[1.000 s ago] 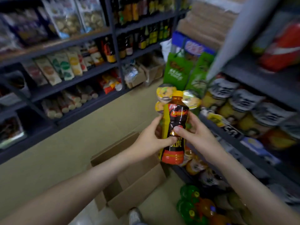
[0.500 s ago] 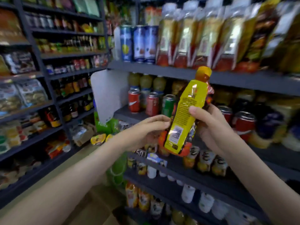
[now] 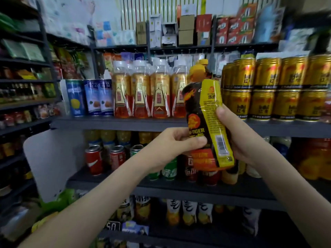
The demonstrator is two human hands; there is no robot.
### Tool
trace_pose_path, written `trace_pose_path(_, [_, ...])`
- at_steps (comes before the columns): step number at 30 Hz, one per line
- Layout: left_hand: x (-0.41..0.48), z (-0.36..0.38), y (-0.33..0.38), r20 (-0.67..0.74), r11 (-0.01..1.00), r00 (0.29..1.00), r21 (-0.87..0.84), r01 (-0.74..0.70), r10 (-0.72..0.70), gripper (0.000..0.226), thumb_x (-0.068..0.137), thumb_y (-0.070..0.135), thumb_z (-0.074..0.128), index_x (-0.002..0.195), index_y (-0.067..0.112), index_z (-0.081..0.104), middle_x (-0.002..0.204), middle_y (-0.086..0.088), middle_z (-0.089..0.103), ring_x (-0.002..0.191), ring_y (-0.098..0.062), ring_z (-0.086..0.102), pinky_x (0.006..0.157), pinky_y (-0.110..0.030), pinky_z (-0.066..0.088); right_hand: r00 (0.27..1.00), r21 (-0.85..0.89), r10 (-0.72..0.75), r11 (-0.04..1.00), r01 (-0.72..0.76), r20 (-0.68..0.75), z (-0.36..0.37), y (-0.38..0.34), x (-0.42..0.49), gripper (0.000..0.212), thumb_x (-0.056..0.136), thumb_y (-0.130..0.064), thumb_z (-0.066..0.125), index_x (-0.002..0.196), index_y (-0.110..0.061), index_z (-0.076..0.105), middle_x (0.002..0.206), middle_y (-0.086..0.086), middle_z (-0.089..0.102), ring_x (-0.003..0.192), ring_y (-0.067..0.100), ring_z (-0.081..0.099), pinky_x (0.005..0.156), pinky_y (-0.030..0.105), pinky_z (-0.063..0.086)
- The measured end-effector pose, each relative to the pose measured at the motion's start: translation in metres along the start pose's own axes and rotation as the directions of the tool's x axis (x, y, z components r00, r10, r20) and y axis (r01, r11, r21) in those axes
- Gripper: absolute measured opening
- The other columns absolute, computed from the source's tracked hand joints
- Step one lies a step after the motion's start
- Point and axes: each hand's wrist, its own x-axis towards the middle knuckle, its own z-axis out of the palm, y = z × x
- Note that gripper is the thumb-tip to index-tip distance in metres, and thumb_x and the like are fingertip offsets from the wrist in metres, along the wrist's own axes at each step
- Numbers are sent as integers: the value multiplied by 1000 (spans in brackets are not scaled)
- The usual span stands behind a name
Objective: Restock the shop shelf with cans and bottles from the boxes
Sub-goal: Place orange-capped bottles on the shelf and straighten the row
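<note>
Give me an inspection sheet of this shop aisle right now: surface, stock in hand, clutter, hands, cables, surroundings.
Surface: grey shelf board, loaded with bottles and cans.
Job's things: black-and-yellow bottle held before the shelf, seen between wrapped bottles and gold cans.
Clutter: nothing seen.
Grippers: left hand and right hand both grip the bottle.
Cables: nothing seen.
Surroundings: soda cans on the shelf below; cartons on top; side shelving at left.

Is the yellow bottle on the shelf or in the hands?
In the hands. The left hand and right hand grip the bottle by its sides in front of the shelf; its base rests on nothing.
</note>
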Motion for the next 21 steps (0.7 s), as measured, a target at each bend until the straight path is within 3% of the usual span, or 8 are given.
trace_pose_path(1, [5, -3, 4, -42, 999, 999, 47, -8, 10, 32, 78, 29, 70, 107, 16, 66, 103, 3, 73, 97, -12, 68, 88, -29, 54, 999, -105, -14, 994, 10, -31, -1, -3, 1, 61, 73, -57, 69, 126, -32, 52, 118, -2, 68, 106, 18, 66, 84, 38, 57])
trace_pose_path(3, [15, -9, 11, -145, 966, 988, 258, -19, 59, 31, 77, 43, 73, 101, 23, 69, 98, 7, 73, 95, -10, 68, 90, -34, 54, 994, -329, -41, 944, 6, -100, -2, -6, 7, 53, 70, -54, 66, 119, -38, 52, 111, -10, 69, 102, 11, 67, 86, 38, 56])
trace_pose_path(5, [24, -12, 15, -250, 861, 957, 508, -2, 150, 30, 74, 55, 70, 92, 32, 66, 87, 19, 67, 89, 1, 64, 82, -21, 53, 986, -419, -60, 908, -13, -159, -3, -8, 17, 52, 65, -51, 70, 113, -36, 54, 105, -9, 70, 94, 9, 69, 81, 38, 58])
trace_pose_path(7, [30, -11, 18, -281, 792, 929, 610, -21, 241, 27, 72, 58, 70, 90, 39, 61, 76, 28, 58, 78, 14, 57, 69, -5, 47, 978, -393, -71, 919, -12, -198, -4, -9, 26, 47, 68, -42, 72, 111, -28, 59, 102, -5, 72, 91, 12, 70, 78, 39, 59])
trace_pose_path(10, [40, -15, 18, -266, 742, 915, 668, -53, 304, 38, 71, 60, 69, 99, 35, 65, 79, 26, 59, 80, 13, 57, 69, -7, 47, 967, -334, -112, 942, 30, -229, -11, -13, 35, 41, 69, -30, 73, 108, -20, 63, 101, -3, 73, 93, 13, 70, 72, 28, 57])
trace_pose_path(13, [51, -31, 20, -207, 779, 938, 620, -93, 277, 53, 76, 56, 66, 120, 26, 63, 102, 15, 66, 97, 0, 61, 79, -13, 49, 955, -304, -129, 952, 43, -269, -15, -15, 43, 50, 66, -30, 74, 113, -15, 62, 105, 2, 72, 97, 19, 69, 75, 33, 56])
trace_pose_path(18, [59, -56, 6, -96, 834, 953, 514, -200, 288, 31, 92, 35, 58, 120, 25, 64, 109, 14, 68, 99, 2, 62, 91, -26, 51, 952, -217, -114, 975, 53, -282, -18, -13, 50, 41, 72, -22, 68, 111, -12, 60, 106, 5, 71, 98, 21, 69, 76, 35, 58])
trace_pose_path(21, [65, -67, -3, -186, 769, 896, 599, -222, 404, 26, 93, 27, 58, 117, 23, 65, 107, 14, 67, 99, 4, 60, 86, -12, 46, 946, -213, -114, 976, 49, -303, -18, -9, 60, 46, 72, -16, 68, 115, -10, 57, 110, 7, 69, 98, 21, 69, 75, 34, 58])
